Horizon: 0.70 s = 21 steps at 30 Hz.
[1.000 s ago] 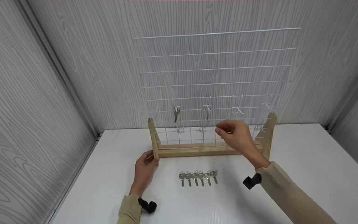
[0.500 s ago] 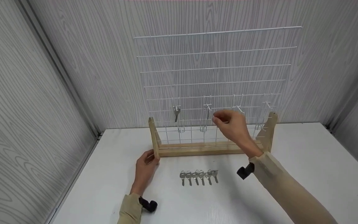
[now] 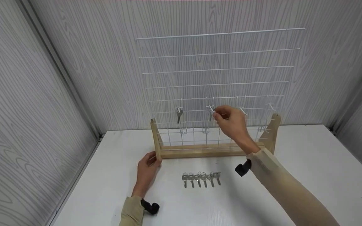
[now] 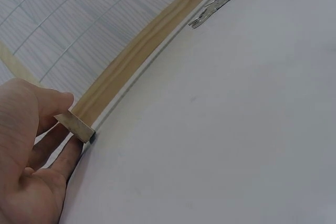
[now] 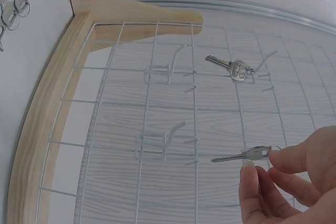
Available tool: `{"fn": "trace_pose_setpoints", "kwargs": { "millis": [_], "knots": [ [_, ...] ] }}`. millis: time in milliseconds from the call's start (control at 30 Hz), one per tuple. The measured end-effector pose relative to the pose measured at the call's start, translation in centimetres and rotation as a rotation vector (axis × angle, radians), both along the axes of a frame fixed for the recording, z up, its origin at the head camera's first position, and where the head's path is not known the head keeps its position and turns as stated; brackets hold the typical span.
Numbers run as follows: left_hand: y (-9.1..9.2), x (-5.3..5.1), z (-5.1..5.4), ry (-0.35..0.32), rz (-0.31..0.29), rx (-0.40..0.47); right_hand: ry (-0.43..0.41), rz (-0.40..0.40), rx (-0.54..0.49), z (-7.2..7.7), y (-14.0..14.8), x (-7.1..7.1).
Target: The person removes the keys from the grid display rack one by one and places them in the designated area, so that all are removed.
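Observation:
A white wire grid rack stands in a wooden base (image 3: 200, 153). My left hand (image 3: 146, 171) grips the front end of the base's left foot (image 4: 79, 127), its thumb and fingers on either side. My right hand (image 3: 231, 122) is at the second upper hook, its fingertips at the head of a silver key (image 5: 247, 155) there. In the right wrist view, index finger and thumb pinch around the key's head and ring; the hook behind is hidden. Another key (image 3: 179, 115) hangs from the leftmost upper hook.
Several keys with rings (image 3: 201, 179) lie in a row on the white table (image 3: 181, 207) before the rack. Further white hooks (image 3: 270, 106) sit at the right of the grid, and lower hooks (image 5: 163, 145) show beneath. A wood-patterned wall (image 3: 105, 62) rises behind.
My right hand has moved up and slightly left, from beside the grid's lower part to the key on the second hook. The left hand stays on the base.

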<state>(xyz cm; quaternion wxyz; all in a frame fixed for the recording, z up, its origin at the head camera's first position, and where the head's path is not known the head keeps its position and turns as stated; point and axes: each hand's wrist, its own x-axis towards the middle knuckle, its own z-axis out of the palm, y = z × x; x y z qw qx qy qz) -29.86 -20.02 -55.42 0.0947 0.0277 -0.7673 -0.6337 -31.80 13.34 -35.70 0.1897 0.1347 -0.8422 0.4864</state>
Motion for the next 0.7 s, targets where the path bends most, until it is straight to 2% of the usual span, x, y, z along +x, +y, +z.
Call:
{"fn": "trace_pose_setpoints", "kwargs": {
  "millis": [467,700],
  "knots": [
    [0.1,0.17,0.04,0.009,-0.003,-0.014,0.031,-0.016,-0.093,-0.23,-0.54,-0.69],
    [0.12,0.2,0.2,0.019,-0.004,-0.013,0.036,0.015,-0.142,-0.21,-0.69,-0.97]
  ]
}}
